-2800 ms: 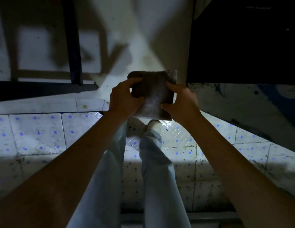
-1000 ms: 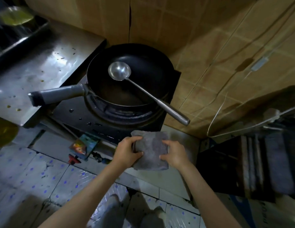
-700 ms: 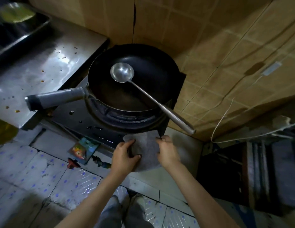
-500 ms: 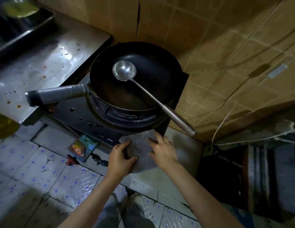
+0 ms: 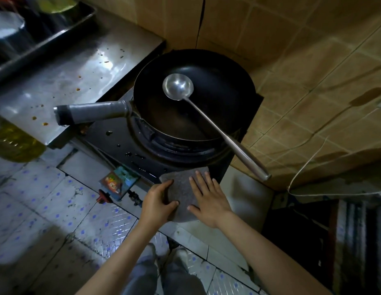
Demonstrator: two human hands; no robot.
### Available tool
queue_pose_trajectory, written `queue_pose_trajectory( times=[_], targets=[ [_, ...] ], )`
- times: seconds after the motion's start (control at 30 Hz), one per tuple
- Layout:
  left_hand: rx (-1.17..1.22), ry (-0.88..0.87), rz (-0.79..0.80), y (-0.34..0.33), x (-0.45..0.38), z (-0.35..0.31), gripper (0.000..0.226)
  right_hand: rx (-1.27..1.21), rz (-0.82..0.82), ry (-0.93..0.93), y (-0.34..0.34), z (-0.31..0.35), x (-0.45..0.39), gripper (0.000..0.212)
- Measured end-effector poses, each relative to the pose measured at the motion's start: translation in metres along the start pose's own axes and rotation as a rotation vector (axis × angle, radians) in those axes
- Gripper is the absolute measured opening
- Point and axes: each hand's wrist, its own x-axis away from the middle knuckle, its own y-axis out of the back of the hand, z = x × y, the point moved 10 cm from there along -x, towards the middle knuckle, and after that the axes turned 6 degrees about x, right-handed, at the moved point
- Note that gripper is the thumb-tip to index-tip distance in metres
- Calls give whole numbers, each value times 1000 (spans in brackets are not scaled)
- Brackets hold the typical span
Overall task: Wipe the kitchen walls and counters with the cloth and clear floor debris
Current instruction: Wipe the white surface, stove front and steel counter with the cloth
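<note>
Grey square cloth [image 5: 182,193] lies on pale desk ledge [image 5: 244,194], near side of black stove. Right hand [image 5: 208,199] flat on it, fingers straight; left hand [image 5: 158,202] pinches its left edge. Wiping apparently just starting: steel desk [image 5: 79,67] at left shows crumbs; floor [image 5: 57,209] uncleared.

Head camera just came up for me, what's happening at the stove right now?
A person stands at the stove with a grey cloth laid on the pale ledge just in front of it. The right hand lies flat on the cloth, fingers straight, while the left hand grips its left edge. A black wok sits on the burner with a metal ladle resting in it. The steel counter to the left shows food specks.
</note>
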Motion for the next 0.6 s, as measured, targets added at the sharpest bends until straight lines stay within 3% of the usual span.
queue_pose_trajectory(
  times=[0.33,0.6],
  targets=[
    [32,8,-10,24,-13,16,69,-70,57,-39,5,22,-14,84],
    [106,-34,124,37,-27,19,69,-114,94,-182,9,33,-16,84]
  ],
)
